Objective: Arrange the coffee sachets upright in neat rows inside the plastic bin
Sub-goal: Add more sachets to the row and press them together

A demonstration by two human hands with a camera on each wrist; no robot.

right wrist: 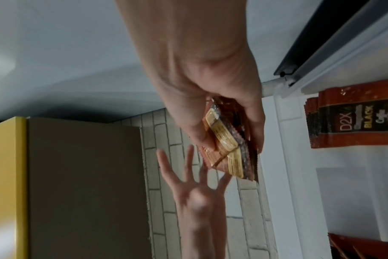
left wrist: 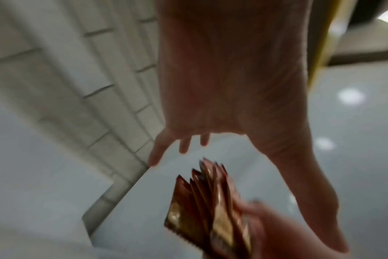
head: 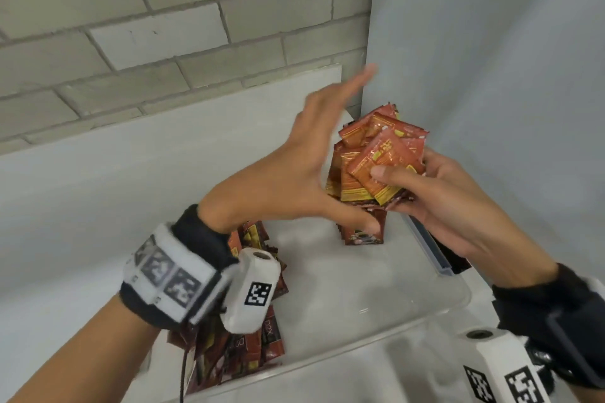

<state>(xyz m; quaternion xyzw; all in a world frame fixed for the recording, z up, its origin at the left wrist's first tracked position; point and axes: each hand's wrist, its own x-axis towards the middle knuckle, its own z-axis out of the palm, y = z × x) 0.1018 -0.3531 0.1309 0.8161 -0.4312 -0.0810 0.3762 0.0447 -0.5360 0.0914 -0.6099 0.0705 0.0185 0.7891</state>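
My right hand (head: pixel 422 186) grips a fanned bundle of red and yellow coffee sachets (head: pixel 376 157) above the far right corner of the clear plastic bin (head: pixel 409 307). The same bundle (right wrist: pixel 226 145) shows between thumb and fingers in the right wrist view, and blurred in the left wrist view (left wrist: pixel 208 206). My left hand (head: pixel 304 160) is open, fingers straight and spread, just left of the bundle; whether it touches is unclear. Below the bundle a small stack of dark sachets (head: pixel 363 232) stands upright in the bin. More dark sachets (head: pixel 248 337) stand along the bin's left side under my left wrist.
The bin sits on a white counter in a corner, with a brick wall (head: pixel 147 26) behind and a pale panel (head: pixel 491 59) on the right. A dark rail (head: pixel 432 252) lies by the bin's right rim. A yellow cabinet (right wrist: pixel 55 184) shows in the right wrist view.
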